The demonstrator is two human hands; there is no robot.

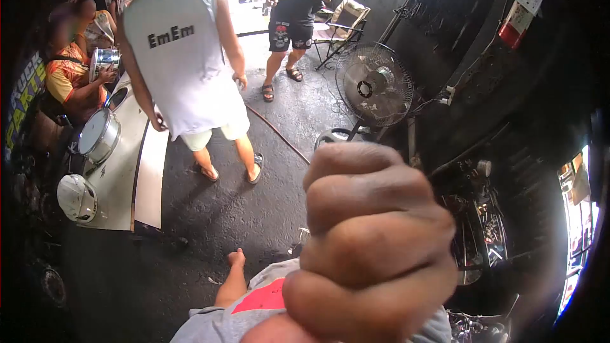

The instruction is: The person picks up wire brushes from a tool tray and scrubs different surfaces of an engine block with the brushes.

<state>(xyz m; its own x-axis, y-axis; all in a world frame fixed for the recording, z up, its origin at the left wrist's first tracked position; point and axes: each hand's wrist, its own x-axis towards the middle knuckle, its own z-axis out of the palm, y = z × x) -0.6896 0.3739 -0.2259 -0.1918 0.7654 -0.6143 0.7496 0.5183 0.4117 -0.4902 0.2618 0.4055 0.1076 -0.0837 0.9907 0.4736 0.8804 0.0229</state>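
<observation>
Close to the camera, my right hand (pixel 375 241) is clenched into a fist, its curled fingers filling the lower middle and right of the view. Nothing shows in it, though the inside of the fist is hidden. Below and behind it is the grey shirt (pixel 283 271) on my body, with a red-pink print (pixel 262 297). A bare limb (pixel 234 276) sticks out past the shirt, apparently my leg. I do not see my left hand.
A person in a white sleeveless shirt (pixel 184 63) stands beside a long table (pixel 121 197) with a white helmet (pixel 77 198) and a drum (pixel 100 134). Another person (pixel 295 6) stands near a folding chair (pixel 343 22). A standing fan (pixel 375 86) is ahead right.
</observation>
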